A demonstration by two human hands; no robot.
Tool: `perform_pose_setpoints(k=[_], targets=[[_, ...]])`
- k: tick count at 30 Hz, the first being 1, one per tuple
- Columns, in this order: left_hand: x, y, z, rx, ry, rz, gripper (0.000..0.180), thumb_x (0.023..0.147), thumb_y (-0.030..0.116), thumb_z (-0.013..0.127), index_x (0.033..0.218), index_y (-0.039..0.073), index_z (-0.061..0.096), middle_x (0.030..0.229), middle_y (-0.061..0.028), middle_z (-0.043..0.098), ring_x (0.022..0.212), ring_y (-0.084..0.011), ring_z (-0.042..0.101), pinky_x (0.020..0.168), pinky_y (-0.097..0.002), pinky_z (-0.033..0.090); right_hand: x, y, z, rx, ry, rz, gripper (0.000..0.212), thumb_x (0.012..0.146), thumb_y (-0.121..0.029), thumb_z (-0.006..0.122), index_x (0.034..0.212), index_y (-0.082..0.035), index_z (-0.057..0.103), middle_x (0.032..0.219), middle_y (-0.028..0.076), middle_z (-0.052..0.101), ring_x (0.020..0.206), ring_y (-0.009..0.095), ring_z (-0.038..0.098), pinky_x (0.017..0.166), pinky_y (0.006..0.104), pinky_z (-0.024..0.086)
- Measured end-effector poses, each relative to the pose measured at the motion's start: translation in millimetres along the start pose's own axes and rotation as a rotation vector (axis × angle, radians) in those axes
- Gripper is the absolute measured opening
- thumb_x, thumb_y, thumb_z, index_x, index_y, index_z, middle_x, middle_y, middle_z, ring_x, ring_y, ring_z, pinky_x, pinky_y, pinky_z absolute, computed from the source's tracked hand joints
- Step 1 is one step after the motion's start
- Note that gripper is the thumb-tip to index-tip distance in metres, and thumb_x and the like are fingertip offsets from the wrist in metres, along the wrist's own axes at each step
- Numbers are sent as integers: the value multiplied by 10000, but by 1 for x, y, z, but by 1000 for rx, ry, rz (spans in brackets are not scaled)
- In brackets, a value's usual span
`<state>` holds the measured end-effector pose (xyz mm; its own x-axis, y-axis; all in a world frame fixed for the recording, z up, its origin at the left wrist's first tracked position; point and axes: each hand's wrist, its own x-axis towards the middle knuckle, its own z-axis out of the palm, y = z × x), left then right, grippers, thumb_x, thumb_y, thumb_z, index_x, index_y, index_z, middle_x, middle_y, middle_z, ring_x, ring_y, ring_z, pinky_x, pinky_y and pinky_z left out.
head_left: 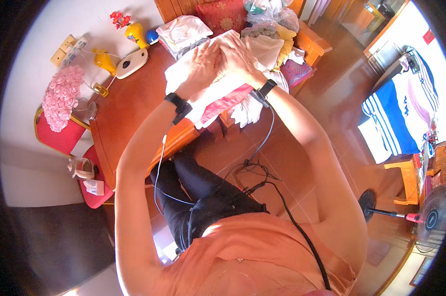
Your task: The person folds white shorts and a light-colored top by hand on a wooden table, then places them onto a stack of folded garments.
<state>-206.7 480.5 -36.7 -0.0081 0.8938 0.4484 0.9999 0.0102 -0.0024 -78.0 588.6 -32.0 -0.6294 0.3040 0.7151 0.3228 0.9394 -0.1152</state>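
Observation:
A bright white garment [183,79] lies spread over the corner of the table, with a pinkish-red piece [223,106] and white folds hanging over the near edge. My left hand [202,64] rests flat on the white cloth, fingers stretched forward. Close beside it, my right hand [237,55] also presses on the cloth with its fingers extended. Neither hand grasps anything. Just beyond them sits a stack of folded clothes [183,32]. More pale and yellow clothing [282,42] is heaped to the right of my right hand.
The reddish wooden table [134,113] holds a yellow vase [135,35] and a white oval device [132,63]. A red chair [60,132] stands left. Dark cables [250,170] dangle from my wrists. A fan [432,217] and a blue-and-white striped cloth [393,116] are at right.

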Motion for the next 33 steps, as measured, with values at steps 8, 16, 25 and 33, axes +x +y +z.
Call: perform_pose_setpoints(k=[8,16,25,33], targets=[[-1,-9,39,-121,-24,-105,481,986,408,321,1414,202,397,1490,-62,338,1390,-312,264,1090,-613,143,-28,21,39,13,-74,181,422,902,-262,468,1289,-104,519,1328,160,511,1238,309,470,1003,513,364],[0,-13,46,-111,-10,-96,509,975,429,331,1434,209,353,1499,-42,325,1384,-311,280,1087,-628,131,-31,19,42,33,-40,171,418,895,-240,474,1283,-92,526,1306,143,527,1215,300,486,976,451,385],[0,-8,41,-105,11,-112,517,971,439,333,1435,210,350,1494,-44,335,1386,-303,277,1098,-611,134,-29,9,33,-5,-40,217,391,888,-238,482,1250,-115,561,1259,129,558,1157,286,524,929,445,407],[15,-23,53,-1,-147,-14,525,957,430,355,1418,179,370,1488,-72,318,1374,-331,273,1090,-606,173,-34,11,37,-19,-18,235,382,894,-281,475,1243,-156,566,1229,109,571,1112,293,547,910,448,423]])
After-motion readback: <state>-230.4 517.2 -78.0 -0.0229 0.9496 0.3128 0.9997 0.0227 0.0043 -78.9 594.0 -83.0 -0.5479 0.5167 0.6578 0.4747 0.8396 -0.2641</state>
